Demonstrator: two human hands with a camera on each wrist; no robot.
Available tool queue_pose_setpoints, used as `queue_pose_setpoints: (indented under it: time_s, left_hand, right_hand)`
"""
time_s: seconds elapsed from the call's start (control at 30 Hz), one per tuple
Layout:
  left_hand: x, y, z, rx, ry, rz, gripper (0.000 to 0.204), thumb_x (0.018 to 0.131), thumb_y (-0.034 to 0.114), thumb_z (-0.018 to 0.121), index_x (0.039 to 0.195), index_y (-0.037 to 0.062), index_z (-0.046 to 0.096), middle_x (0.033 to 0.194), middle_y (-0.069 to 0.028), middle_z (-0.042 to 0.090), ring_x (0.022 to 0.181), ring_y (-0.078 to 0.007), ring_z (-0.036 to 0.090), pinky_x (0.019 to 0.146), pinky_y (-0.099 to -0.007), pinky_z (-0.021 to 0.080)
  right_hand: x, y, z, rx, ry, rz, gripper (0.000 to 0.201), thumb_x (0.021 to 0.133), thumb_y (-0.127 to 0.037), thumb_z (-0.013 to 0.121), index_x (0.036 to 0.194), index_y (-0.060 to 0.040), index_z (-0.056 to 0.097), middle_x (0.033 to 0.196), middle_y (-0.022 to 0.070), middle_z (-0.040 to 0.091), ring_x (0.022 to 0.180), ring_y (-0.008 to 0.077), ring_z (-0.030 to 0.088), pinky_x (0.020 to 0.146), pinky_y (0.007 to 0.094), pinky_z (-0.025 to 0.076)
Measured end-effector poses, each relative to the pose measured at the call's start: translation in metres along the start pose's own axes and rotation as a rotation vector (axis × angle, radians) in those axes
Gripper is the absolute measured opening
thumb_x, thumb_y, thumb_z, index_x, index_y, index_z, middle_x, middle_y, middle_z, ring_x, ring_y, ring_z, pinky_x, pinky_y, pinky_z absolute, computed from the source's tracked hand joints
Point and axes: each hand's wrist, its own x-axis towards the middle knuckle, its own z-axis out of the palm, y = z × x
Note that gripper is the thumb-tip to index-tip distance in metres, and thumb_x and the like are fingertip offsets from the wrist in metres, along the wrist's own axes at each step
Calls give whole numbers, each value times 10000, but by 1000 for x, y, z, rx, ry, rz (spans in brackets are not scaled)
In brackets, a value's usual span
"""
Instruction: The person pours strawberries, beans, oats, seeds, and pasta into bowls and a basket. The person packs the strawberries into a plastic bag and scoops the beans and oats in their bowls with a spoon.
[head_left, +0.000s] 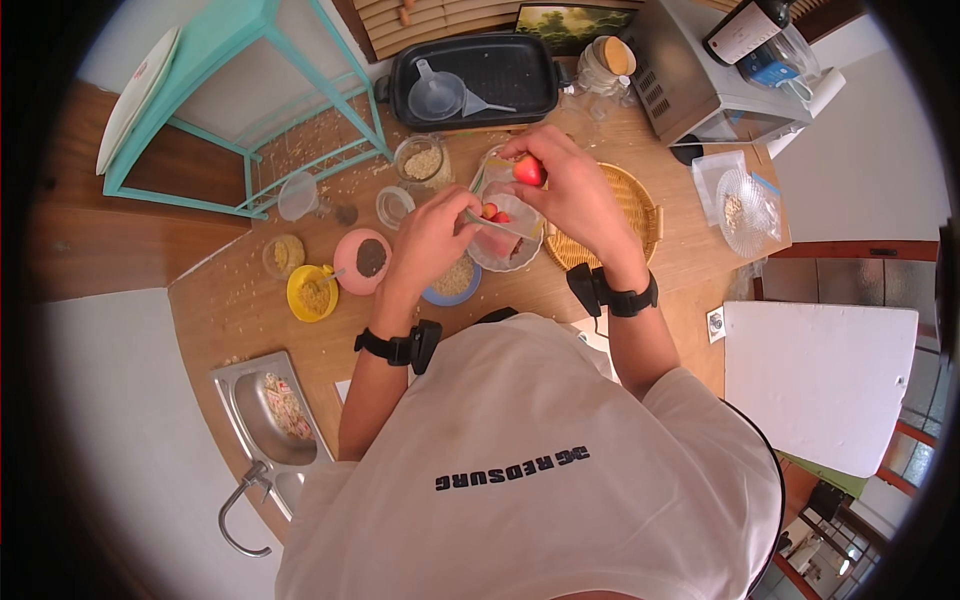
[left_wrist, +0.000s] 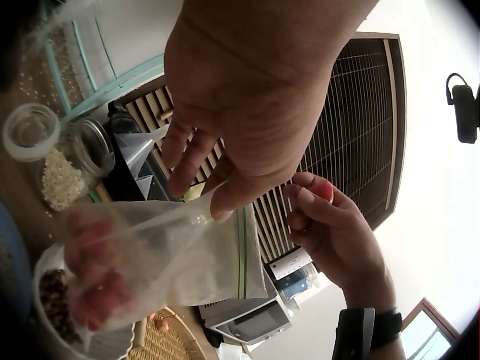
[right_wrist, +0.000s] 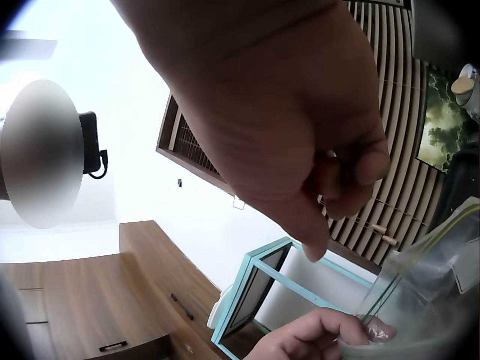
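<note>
My left hand [head_left: 432, 240] pinches the top edge of a clear zip bag [left_wrist: 176, 244] between thumb and fingers. Several red fruits [left_wrist: 101, 296] lie in the lower part of the bag. My right hand [head_left: 585, 195] holds a small, round red-and-yellow fruit, like a little apple [head_left: 529, 170], just above the bag's mouth. Only a bit of that fruit shows past the fingers in the left wrist view. A fluted white bowl [left_wrist: 120, 346] with brown bits in it sits below the bag.
A wicker tray [head_left: 652, 222] stands right of the bag, a black pan [head_left: 520, 75] behind it. Left of it are a jar of oats [head_left: 424, 160], a pink bowl [head_left: 350, 278], a yellow bowl [head_left: 303, 308] and a teal rack [head_left: 180, 130]. A microwave [head_left: 690, 75] is at back right.
</note>
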Motion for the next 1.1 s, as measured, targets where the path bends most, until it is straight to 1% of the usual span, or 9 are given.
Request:
queue_pose_setpoints:
  time_s: [0.3,0.37,0.53,0.67,0.73,0.77,0.83,1.03,1.1]
  left_hand:
    - [-1,0,0,-30,-12,-12,210,764,7,664,943,37,559,929,-81,590,742,-223,607,674,-324,474]
    - [0,0,1,-29,-11,-7,209,765,8,664,943,35,559,928,-80,591,749,-222,606,677,-322,474]
    - [1,-2,2,-36,-13,-32,203,768,2,662,939,28,556,922,-75,594,753,-217,596,680,-318,472]
    - [-2,-2,-1,-46,10,-35,204,767,1,665,937,28,555,923,-75,594,742,-213,596,678,-313,471]
    - [-2,-4,-3,-30,4,-42,203,767,5,669,933,30,556,930,-73,597,739,-209,599,671,-309,470]
    - [-2,-5,-4,-29,9,-43,203,767,5,669,933,30,556,930,-73,597,739,-209,599,671,-309,470]
    - [-4,-5,-5,-14,11,-43,210,765,11,676,936,34,555,941,-68,600,736,-205,605,667,-310,471]
    - [-5,-8,-5,-23,-2,-54,217,766,20,680,943,45,555,946,-60,599,742,-207,615,663,-314,474]
    - [-5,-10,-5,-6,1,-60,215,766,20,679,940,46,555,951,-60,601,749,-209,617,666,-315,475]
  right_hand:
    - [-4,1,4,-101,-96,42,404,770,27,569,1149,-112,586,1041,101,598,875,336,608,719,392,508]
    - [-5,0,5,-23,-123,-8,446,761,61,564,1177,-101,587,1027,91,601,782,244,596,681,340,493]
    - [-4,7,5,97,-97,64,339,803,-82,636,1142,-88,618,1011,118,637,728,275,608,668,357,501]
    - [-4,81,-5,71,139,398,237,845,-182,631,1054,-73,662,892,137,670,715,308,638,643,376,499]
    - [-18,138,-3,-410,283,349,223,868,-182,598,1045,-64,662,826,142,668,712,307,651,666,389,505]
    - [-23,152,-3,-408,281,343,223,868,-182,598,1045,-64,662,826,142,668,712,307,651,666,389,505]
    - [-35,176,1,-184,386,639,221,857,-195,606,1024,-63,665,932,171,659,793,321,654,722,413,510]
    - [-64,266,53,-473,146,528,239,833,-253,637,1016,-99,639,1195,161,569,1053,385,542,830,460,475]
    - [-63,270,68,-516,105,584,247,831,-251,640,1033,-110,630,1164,151,575,1048,389,532,849,469,467]
